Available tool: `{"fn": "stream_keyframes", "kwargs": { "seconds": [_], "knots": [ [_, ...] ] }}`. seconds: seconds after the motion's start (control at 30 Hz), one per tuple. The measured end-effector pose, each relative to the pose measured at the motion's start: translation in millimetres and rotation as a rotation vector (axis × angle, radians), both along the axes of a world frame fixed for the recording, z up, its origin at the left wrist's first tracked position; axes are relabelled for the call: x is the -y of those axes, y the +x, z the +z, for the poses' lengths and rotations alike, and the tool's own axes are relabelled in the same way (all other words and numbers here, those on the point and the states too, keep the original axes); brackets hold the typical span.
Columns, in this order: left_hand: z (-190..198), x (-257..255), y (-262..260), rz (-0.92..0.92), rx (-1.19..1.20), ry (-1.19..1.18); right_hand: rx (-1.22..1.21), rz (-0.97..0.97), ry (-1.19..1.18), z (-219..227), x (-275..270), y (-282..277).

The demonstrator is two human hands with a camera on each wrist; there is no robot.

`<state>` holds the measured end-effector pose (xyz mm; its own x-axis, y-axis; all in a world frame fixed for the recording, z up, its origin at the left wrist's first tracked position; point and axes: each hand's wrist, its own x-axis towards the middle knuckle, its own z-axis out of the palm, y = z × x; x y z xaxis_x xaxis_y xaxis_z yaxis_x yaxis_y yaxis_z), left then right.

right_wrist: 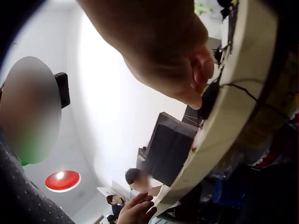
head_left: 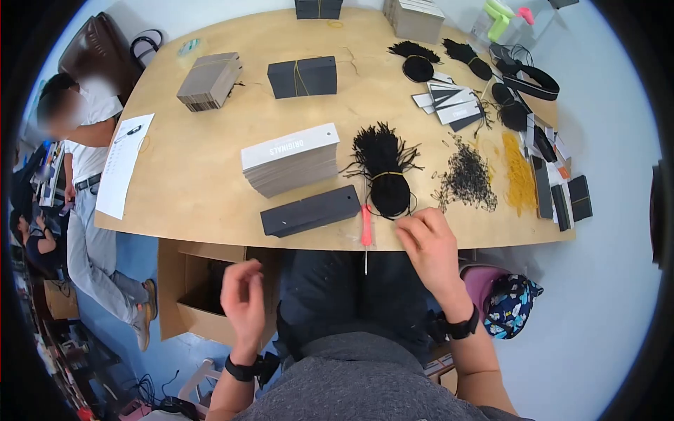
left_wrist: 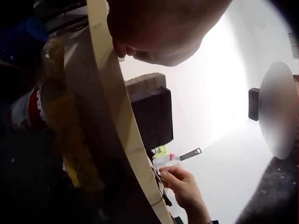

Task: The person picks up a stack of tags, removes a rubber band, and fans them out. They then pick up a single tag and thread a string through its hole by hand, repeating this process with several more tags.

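Note:
My right hand (head_left: 430,249) is at the table's front edge, thumb and forefinger close together by the lower end of a bundle of black cords (head_left: 390,193). A thin cord loop shows beside those fingertips; I cannot tell whether they pinch it. My left hand (head_left: 243,300), fingers loosely curled around nothing, hovers in front of the table edge. Between the hands lie a stack of black hang tags (head_left: 309,212) and a red-handled tool (head_left: 366,226) whose thin metal shaft juts past the edge. Behind them stands a stack of pale tags (head_left: 291,158) marked ORIGINALS.
Small black pins (head_left: 467,179) lie heaped at right, beside yellow rubber bands (head_left: 518,172). Farther back are banded tag stacks (head_left: 303,77), loose tags (head_left: 453,105) and more cord bundles (head_left: 419,68). A paper sheet (head_left: 123,168) lies at left. An open carton (head_left: 203,281) stands below the edge.

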<state>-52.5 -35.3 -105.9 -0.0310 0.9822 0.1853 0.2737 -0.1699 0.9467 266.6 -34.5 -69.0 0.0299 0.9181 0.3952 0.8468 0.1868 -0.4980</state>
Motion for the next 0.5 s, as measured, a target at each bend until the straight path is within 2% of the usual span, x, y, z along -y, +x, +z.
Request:
{"fn": "stream_keyframes", "kwargs": {
  "seconds": [0.07,0.13,0.2,0.27,0.33,0.4,0.47,0.5],
  "knots": [
    [1,14,11,-0.126,0.062,-0.09,0.101,-0.042,0.109,-9,-4,-5],
    [11,17,24,-0.263,0.068,-0.131,0.109,-0.056,0.111,-11,-7,-6],
    [21,14,31,-0.346,0.018,-0.085,0.087,-0.027,0.116,-8,-8,-3],
    [33,12,41,-0.488,0.019,-0.07,-0.095,-0.109,0.056,6,5,11],
    [36,13,47,-0.566,0.039,-0.137,-0.126,-0.194,-0.007,15,26,25],
    [33,15,59,-0.637,0.319,-0.364,-0.092,-0.19,-0.043,15,48,22],
    [32,14,70,-0.667,0.357,-0.433,-0.063,-0.187,-0.079,12,53,21],
    [31,15,75,-0.689,0.394,-0.508,-0.019,-0.21,-0.015,6,51,15]
  ]
}}
